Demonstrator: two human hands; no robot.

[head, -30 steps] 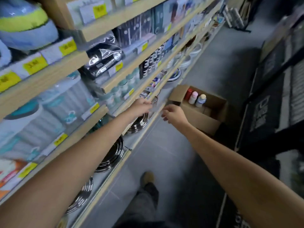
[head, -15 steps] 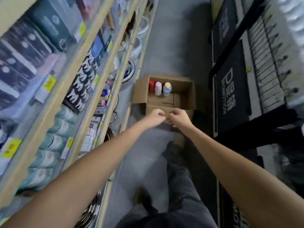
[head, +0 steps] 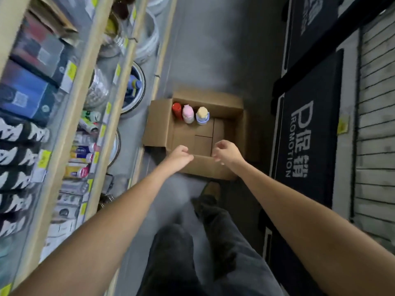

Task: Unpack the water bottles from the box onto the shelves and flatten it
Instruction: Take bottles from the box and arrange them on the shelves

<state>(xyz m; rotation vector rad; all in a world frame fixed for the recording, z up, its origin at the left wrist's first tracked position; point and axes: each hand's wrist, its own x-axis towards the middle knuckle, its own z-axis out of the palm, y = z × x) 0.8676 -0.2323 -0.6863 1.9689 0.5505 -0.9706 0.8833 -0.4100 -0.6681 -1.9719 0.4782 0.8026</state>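
Observation:
An open cardboard box (head: pixel 230 107) sits on the grey aisle floor ahead of me. Three water bottles stand upright at its far left corner: a red bottle (head: pixel 177 109), a pink bottle (head: pixel 188 113) and a yellow-capped bottle (head: pixel 202 115). My left hand (head: pixel 179 155) hovers over the box's near wall, fingers loosely curled, holding nothing. My right hand (head: pixel 227 151) hangs just right of it above the box's near edge, fingers apart and empty. Wooden shelves (head: pixel 89 97) full of goods run along my left.
Several bottles and cans (head: pixel 82 155) lie on the lower shelf levels, with metal bowls (head: pixel 134 88) on the bottom one. A dark promotion mat (head: pixel 307 133) and a black rack line the right. My legs and shoe (head: pixel 210 190) are just short of the box.
My view swung from the shelves down to the box. My left hand left the shelf edge, both hands came over the box's near side, and they have now spread slightly apart.

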